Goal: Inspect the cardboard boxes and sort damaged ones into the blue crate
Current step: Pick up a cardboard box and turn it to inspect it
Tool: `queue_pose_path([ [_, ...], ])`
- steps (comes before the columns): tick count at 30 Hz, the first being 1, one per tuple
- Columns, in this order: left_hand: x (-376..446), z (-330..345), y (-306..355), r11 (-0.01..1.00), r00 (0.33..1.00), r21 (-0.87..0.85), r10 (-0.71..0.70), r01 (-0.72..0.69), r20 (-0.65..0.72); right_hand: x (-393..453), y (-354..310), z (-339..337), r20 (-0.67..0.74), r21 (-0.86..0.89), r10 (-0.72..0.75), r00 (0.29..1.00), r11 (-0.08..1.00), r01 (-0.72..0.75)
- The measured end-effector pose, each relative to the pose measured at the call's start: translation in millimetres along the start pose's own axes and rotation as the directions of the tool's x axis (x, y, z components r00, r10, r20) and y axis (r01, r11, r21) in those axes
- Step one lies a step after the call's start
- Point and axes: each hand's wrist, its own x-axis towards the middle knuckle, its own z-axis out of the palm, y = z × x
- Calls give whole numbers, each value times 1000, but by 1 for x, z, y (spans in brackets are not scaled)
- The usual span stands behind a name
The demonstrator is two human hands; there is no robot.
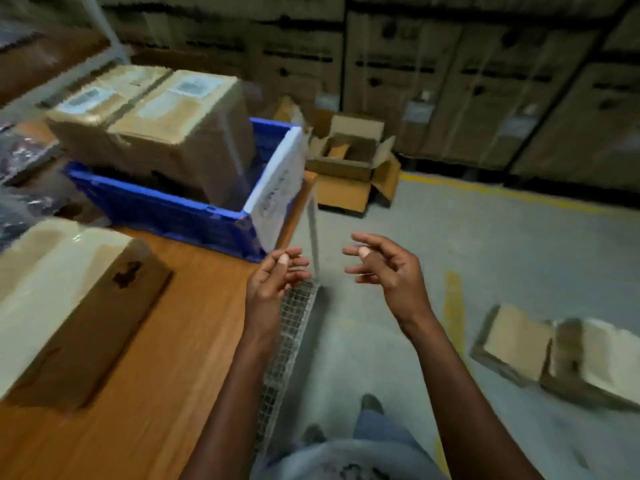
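Observation:
The blue crate stands on the wooden table at the back. A large taped cardboard box with white labels sits inside it, sticking out above the rim. Another cardboard box with a dark torn spot on its side lies on the table at the near left. My left hand hovers over the table's right edge, fingers loosely curled, holding nothing. My right hand hangs over the floor beside it, fingers relaxed and empty. The view is blurred.
A white sheet hangs on the crate's right end. An open cardboard box stands on the floor behind the table. Two boxes lie on the floor at the right. Stacked cartons line the back wall. A wire mesh panel edges the table.

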Motion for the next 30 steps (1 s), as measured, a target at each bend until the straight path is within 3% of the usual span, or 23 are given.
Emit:
queue_pose_path([
  [3, -9, 65, -28, 997, 981, 27, -77, 73, 178, -36, 18, -67, -225, 17, 58, 973, 998, -55],
  [6, -32, 123, -59, 983, 933, 114, -175, 146, 313, -72, 40, -127, -418, 24, 143, 897, 989, -147],
  [11, -80, 218, -116, 931, 829, 276, -342, 238, 442, -142, 66, -235, -606, 87, 234, 761, 970, -229],
  [21, -173, 400, -222, 760, 590, 552, -631, 343, 503, -256, 103, -451, -779, 219, 392, 490, 902, -373],
  [30, -159, 524, -298, 671, 505, 674, -716, 307, 482, -262, 132, -601, -741, 232, 506, 441, 810, -538],
])
